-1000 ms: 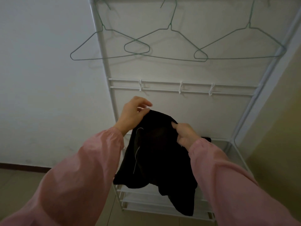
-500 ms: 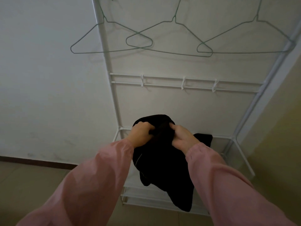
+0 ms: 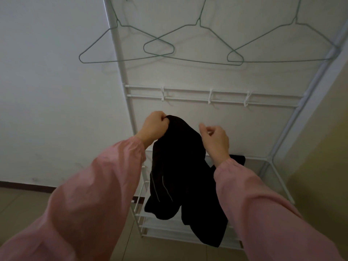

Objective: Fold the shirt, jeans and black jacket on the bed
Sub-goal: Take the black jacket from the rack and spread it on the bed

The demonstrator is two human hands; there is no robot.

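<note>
A white metal clothes rack (image 3: pixel 122 76) is standing against a pale wall (image 3: pixel 56 91). Three green wire hangers are hanging high on it. The left hanger (image 3: pixel 94 43) is crossing the rack's post and overlapping the middle hanger (image 3: pixel 198 22), and the right hanger (image 3: pixel 282 61) is overlapping the middle one's other end. Below them, three white hooks (image 3: pixel 210 96) are sitting on a double rail. Low down, white shelves (image 3: pixel 163 226) are lying one above another. A dark skirting board (image 3: pixel 28 184) is running along the wall's foot above a tiled floor (image 3: pixel 22 204). A yellowish wall (image 3: pixel 320 147) is standing at the right.
</note>
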